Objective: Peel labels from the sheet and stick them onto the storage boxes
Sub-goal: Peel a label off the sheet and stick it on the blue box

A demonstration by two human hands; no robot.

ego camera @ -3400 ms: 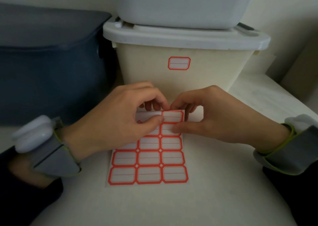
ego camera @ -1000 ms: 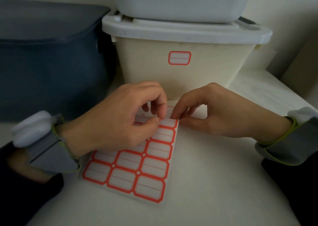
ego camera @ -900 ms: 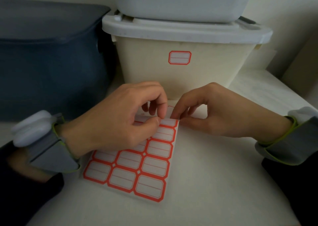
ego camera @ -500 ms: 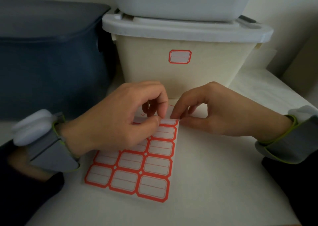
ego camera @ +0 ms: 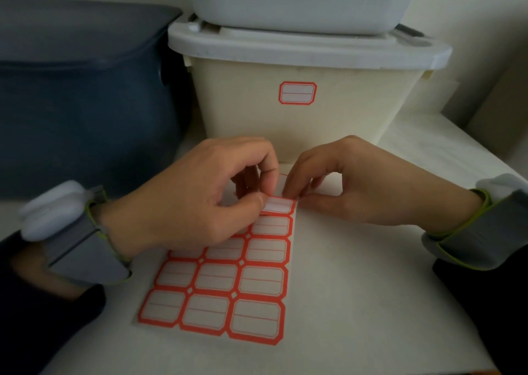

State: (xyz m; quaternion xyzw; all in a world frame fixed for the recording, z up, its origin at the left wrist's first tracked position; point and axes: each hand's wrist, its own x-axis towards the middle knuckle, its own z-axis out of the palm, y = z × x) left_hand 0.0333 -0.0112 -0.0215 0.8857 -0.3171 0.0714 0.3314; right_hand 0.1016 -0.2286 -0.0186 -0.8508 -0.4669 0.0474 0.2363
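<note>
Head view is showing the label sheet (ego camera: pixel 225 274) lying on the worktop (ego camera: pixel 357 303) before the cream box (ego camera: pixel 343 111); left hand (ego camera: pixel 200 200) is pinching its top edge; right hand (ego camera: pixel 365 186) is pinching the corner label (ego camera: pixel 278 204); pulling too fast, I judge, is risking a tear or curl.

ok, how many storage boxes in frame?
3. Dark blue box on the left, cream box at centre wearing one label, grey box stacked on its lid. Others may sit outside the frame.
</note>
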